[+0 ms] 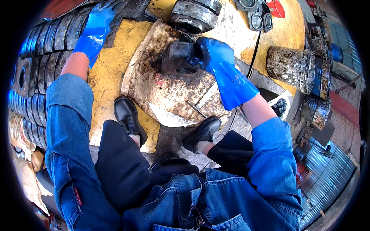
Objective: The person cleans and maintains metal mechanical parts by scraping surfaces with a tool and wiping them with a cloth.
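My right hand, in a long blue rubber glove with blackened fingertips, grips the right side of a black greasy block with a round hole in it. The block rests on a stained woven sack between my feet. My left hand, gloved the same way, reaches up to the far left, against a dark flat piece beside the stacked black parts. Its fingers are blurred and dark against that piece, so their grip does not show. Below the block, a thin metal rod lies on the sack.
Beyond the sack stand thick ring-shaped black parts. Small dark fittings with round openings and a red funnel-like cup lie at the far right. Nearer, a grimy bucket is tipped over. My black shoes flank the sack's near edge.
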`<state>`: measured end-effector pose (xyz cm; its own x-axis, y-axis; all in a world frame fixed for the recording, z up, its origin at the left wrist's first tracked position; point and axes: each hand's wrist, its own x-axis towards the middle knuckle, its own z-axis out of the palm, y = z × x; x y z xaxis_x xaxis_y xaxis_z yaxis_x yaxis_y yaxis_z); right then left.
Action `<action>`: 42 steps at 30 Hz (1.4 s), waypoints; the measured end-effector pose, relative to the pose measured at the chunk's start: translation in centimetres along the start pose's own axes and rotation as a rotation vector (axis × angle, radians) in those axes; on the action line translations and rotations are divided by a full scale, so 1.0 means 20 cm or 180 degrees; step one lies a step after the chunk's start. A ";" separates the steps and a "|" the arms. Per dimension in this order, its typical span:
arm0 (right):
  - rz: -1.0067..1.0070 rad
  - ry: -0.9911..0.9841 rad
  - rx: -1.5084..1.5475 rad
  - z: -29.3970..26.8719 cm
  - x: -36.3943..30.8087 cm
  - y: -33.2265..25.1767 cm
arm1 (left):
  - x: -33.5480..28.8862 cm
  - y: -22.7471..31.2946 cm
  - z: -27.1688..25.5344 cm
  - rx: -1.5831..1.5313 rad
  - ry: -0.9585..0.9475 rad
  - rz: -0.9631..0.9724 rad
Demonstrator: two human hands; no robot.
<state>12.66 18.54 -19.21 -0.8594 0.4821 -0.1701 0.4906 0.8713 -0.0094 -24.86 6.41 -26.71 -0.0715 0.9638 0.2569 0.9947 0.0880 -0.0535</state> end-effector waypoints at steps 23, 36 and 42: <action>0.1565 -0.3398 -0.0078 0.92 -0.93 -0.24 | -0.03 -0.17 0.11 0.0890 -0.0219 0.0528; 0.0204 -0.2203 0.0780 -0.08 -0.72 -0.04 | 0.06 0.68 -0.45 -0.2287 -0.1588 0.0347; 0.0079 -0.2380 0.1697 -0.57 -0.60 0.10 | -0.02 1.33 -0.94 -0.2113 -0.2172 0.1063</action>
<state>22.18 15.51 -5.93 -0.6220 0.1535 -0.7678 0.6686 0.6145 -0.4188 3.01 3.73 -10.09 0.3979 0.8699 -0.2913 0.7968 -0.1704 0.5797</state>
